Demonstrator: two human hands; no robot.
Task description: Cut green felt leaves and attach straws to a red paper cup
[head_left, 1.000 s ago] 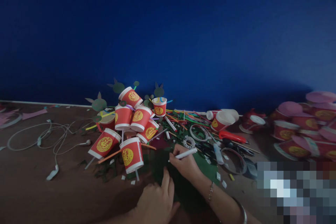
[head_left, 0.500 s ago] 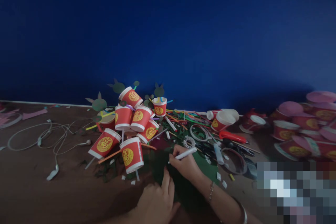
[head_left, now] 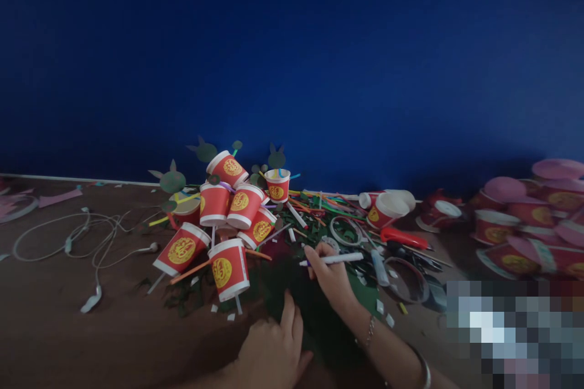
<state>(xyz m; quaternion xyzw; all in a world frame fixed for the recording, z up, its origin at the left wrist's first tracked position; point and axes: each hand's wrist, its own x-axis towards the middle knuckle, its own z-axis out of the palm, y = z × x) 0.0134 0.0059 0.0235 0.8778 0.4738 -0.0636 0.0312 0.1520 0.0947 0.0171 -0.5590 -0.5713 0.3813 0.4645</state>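
Note:
A dark green sheet lies on the brown table in front of me. My left hand rests at its left edge, fingers stretched forward and pressing on it, holding nothing. Over the sheet's upper part, my right hand pinches a white marker. The marker's dark tip points left, its body nearly level. Whether the tip touches the sheet is hard to tell. Left of the sheet, red and white paper cups with gold emblems stand piled up, with straws and green rabbit-shaped cutouts on them.
White earphones with a looped cord lie at the left. Behind the sheet are coloured straws, green scraps, a tape ring and a red-handled tool. A clear tape roll lies right of the sheet. More cups with pink discs stand far right.
My right hand has moved slightly right and up with the marker, which now lies closer to level. My left hand has stayed in place.

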